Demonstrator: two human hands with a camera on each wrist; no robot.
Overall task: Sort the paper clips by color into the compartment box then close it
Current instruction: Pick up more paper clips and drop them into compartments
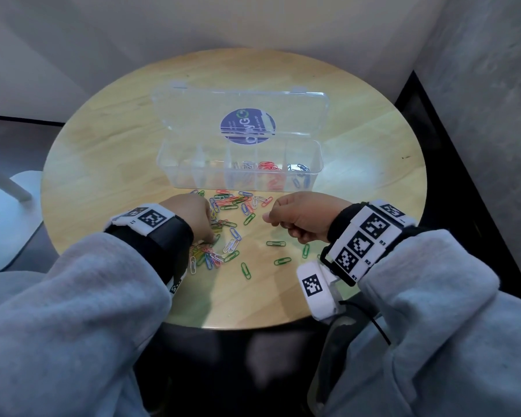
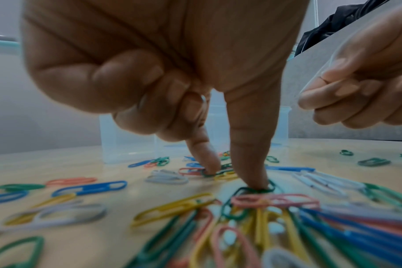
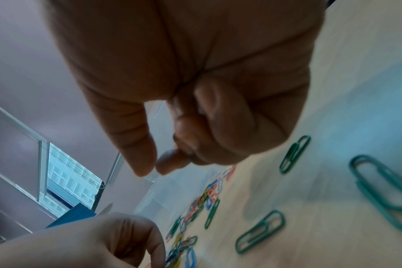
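A clear compartment box [image 1: 241, 188] stands open at mid-table, its lid [image 1: 193, 115] tilted back. Its three right compartments hold white clips [image 1: 245, 165], red clips [image 1: 269, 167] and blue clips [image 1: 298, 169]. A mixed pile of colored paper clips [image 1: 227, 206] lies in front of it. My left hand [image 1: 211, 233] [image 2: 235, 178] is down in the pile. Its thumb presses a green clip [image 2: 226, 202], its forefinger touches clips farther off, and its other fingers are curled. My right hand [image 1: 268, 216] [image 3: 155, 172] hovers right of the pile in a loose fist, nothing visible in it.
Loose green clips [image 1: 275, 243] [image 3: 294, 154] lie scattered under and beside my right hand. The round wooden table [image 1: 103, 164] ends close to my body. A white chair [image 1: 21, 188] stands left, and grey walls enclose the back and right.
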